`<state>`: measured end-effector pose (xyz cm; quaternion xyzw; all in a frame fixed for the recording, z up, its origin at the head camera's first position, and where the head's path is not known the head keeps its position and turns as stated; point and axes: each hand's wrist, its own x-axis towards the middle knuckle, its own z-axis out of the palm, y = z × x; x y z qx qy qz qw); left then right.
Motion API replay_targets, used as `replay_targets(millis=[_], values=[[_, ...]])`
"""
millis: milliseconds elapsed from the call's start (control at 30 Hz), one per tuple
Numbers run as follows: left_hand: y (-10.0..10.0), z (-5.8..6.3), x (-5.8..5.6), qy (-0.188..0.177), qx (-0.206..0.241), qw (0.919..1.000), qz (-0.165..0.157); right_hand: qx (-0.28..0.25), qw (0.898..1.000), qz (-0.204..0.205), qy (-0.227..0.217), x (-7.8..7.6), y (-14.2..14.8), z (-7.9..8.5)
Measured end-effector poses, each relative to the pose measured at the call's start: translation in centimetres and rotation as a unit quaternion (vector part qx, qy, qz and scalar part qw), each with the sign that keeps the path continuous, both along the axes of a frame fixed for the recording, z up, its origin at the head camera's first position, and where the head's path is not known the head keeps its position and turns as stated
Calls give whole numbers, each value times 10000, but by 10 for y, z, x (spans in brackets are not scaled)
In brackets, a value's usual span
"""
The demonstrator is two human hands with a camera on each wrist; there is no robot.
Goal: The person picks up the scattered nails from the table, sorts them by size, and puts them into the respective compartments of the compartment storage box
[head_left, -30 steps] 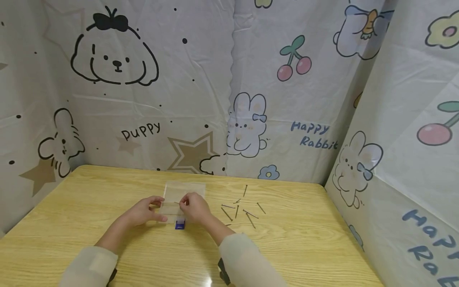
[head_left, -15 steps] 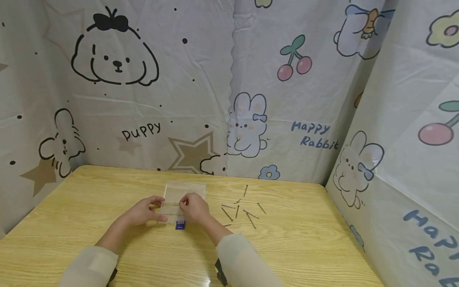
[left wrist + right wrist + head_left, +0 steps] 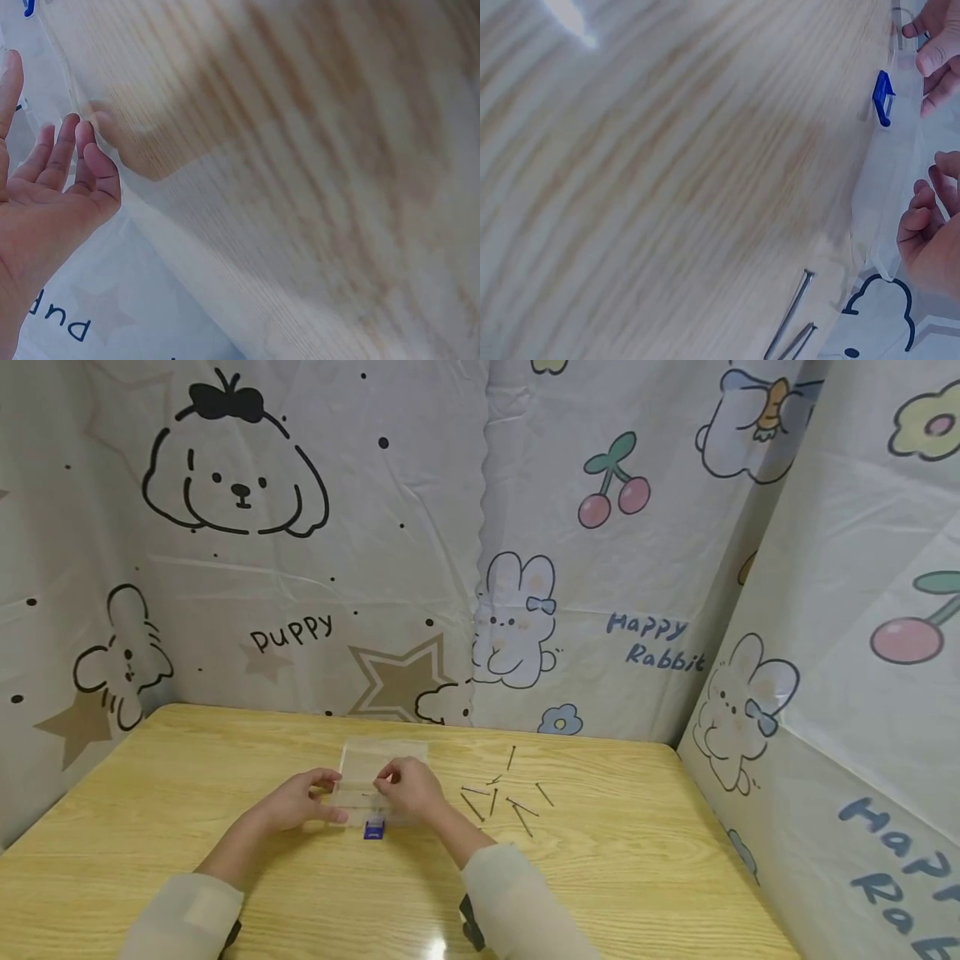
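A clear plastic box (image 3: 352,817) with a blue latch (image 3: 374,830) stands on the table, its see-through lid (image 3: 367,758) raised at the back. My left hand (image 3: 300,802) grips the box's left side, thumb at the front corner and fingers farther back. Over the right half of the box is my right hand (image 3: 412,789), with loosely bent fingers. A thin nail (image 3: 366,794) lies in the box, just below those fingertips. In the right wrist view nothing shows between the right hand's fingers (image 3: 919,219), and the blue latch sticks out from the box wall.
Several loose nails (image 3: 495,802) are scattered on the wooden table (image 3: 630,860) to the right of the box. A printed cloth (image 3: 412,527) hangs behind the table and along its right side.
The right hand has let go of the nail it pinched, which now lies lower in the box. Its fingers have lifted slightly. My left hand has kept its place on the box.
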<state>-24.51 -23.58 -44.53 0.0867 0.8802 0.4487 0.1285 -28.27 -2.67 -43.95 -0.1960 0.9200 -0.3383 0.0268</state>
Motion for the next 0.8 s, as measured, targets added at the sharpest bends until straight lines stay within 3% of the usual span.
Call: replay_targets(millis=[433, 800], values=[[-1, 0, 1, 18, -93, 10000, 10, 148, 9998, 155, 27, -7, 27, 10], [-1, -1, 0, 7, -63, 10000, -2, 116, 9997, -79, 201, -22, 69, 15]])
